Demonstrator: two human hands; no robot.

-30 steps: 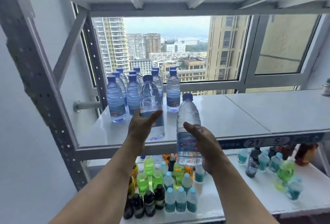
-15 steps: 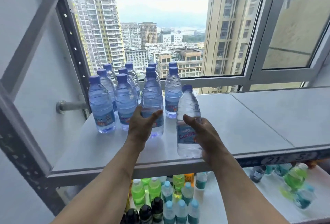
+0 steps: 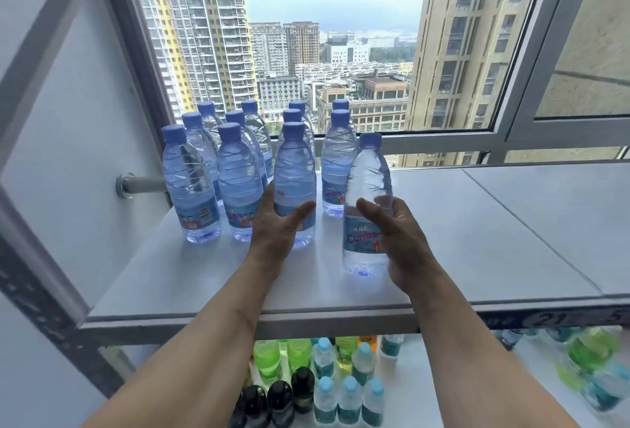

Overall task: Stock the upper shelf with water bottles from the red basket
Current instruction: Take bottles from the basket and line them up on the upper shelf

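Your left hand (image 3: 278, 230) is wrapped around the lower body of a water bottle (image 3: 295, 185) that stands upright at the near end of the third row from the left, thumb spread out to the right across its label and the fingers curled round the left side — the fingertips themselves are hidden behind the plastic. Your right hand (image 3: 400, 240) grips a second bottle (image 3: 366, 209) around its label, thumb on the near left face and fingers bent round the right side; this bottle stands upright on the upper shelf (image 3: 477, 240), nearer to you than the others and just right of the one in your left hand, with a gap between the two. The rest of the stocked water bottles (image 3: 191, 185) sit in rows running from near to far at the left end of the shelf, blue caps up, the farthest ones close to the window (image 3: 341, 52). The right stretch of the shelf surface is bare white board. Below the shelf edge, on the lower shelf (image 3: 419, 403), stand green, dark and small clear bottles (image 3: 324, 383) — those at the far right are blurred. The red basket is out of view.
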